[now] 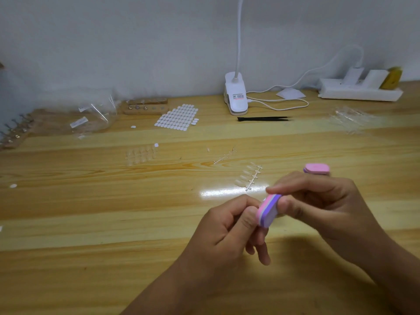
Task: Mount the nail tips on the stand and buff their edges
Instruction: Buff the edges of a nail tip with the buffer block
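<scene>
**A:** Since the next stroke turns on it, where is the small pink, purple and white layered buffer block (pixel 268 210)?

**B:** In the air above the worktop's near-right part, between the two hands. The right hand (pixel 318 201) grips its upper end, forefinger on top and thumb beneath. Its long axis slopes down and leftward from that grip, striped edge toward the camera.

**A:** And the left hand (pixel 227 226)?

**B:** Clenched, thumb against forefinger, touching the block's left face. A pale sliver (pixel 263 199) peeks above the thumb. I judge it a nail tip pinched there, though most of it is hidden.

**A:** So which hand should move?

**B:** Probably the right, drawing the block along its own length across the tip's edge.

**A:** Around them?

**B:** Just beyond the right hand lies a second pink oval buffer block (pixel 317 168), and near it a clear plastic strip of nail tips (pixel 250 177). Toward the far edge are a sheet of white oval adhesive tabs (pixel 177 117), a wooden stand with metal holders (pixel 145 106) and black tweezers (pixel 263 118). The stand is too blurred to tell whether it carries tips.
</scene>
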A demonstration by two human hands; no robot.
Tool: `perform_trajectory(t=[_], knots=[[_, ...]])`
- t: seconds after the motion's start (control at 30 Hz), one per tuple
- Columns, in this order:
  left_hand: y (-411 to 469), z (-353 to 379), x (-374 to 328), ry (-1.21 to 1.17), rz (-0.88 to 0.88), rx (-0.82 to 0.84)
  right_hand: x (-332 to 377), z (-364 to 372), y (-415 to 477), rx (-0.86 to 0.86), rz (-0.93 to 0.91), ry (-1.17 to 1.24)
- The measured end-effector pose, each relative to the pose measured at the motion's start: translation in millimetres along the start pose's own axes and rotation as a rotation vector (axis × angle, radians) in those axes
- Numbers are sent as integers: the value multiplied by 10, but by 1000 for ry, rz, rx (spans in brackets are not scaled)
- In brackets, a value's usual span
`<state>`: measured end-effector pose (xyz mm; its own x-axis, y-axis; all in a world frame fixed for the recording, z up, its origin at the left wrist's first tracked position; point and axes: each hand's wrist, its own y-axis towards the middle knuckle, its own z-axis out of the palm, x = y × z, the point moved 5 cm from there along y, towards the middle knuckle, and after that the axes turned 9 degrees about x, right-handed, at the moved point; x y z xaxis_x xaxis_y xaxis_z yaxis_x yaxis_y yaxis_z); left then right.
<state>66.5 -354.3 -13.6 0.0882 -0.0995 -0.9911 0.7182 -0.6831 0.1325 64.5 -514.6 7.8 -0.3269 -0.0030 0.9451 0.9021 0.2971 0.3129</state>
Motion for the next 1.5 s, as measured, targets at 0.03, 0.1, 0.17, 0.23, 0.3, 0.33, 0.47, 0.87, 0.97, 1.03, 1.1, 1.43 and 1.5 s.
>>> perform_trajectory(t=[0.03, 0.1, 0.17, 0.23, 0.3, 0.33, 0.47, 0.87, 0.97, 1.03, 1.1, 1.43, 1.5], knots=[[-3, 3, 4, 7, 1, 3, -4, 31, -3, 17, -15, -20], [-6, -3, 4, 13, 5, 6, 13, 9, 11, -7, -15, -58], [-8, -6, 4, 8, 4, 10, 19, -61, 17, -67, 20, -48], [-6, -3, 1, 9, 4, 19, 15, -43, 13, -52, 10, -35], [-8, 0, 0, 21, 4, 24, 15, 11, 5, -12, -25, -73], [-11, -5, 1, 22, 2, 23, 21, 10, 6, -13, -31, -96], [-10, -14, 3, 6, -12, 17, 24, -38, 11, -54, 3, -87], [10, -38, -13, -211, -90, 51, 64, -352, 3, -242, 11, 97], [18, -45, -36, -233, -41, 49, 48, -403, -12, -253, 38, 108], [20, -66, -36, -133, -28, 6, 23, -322, -25, -205, 47, 116], [19, -84, -16, -25, -32, -18, 26, -219, -26, -140, 52, 90], [-32, -256, -66, -107, 15, -253, 43, -212, -27, -153, 48, 102], [-39, -238, -75, -103, 20, -259, 36, -113, -36, -89, 46, 114]])
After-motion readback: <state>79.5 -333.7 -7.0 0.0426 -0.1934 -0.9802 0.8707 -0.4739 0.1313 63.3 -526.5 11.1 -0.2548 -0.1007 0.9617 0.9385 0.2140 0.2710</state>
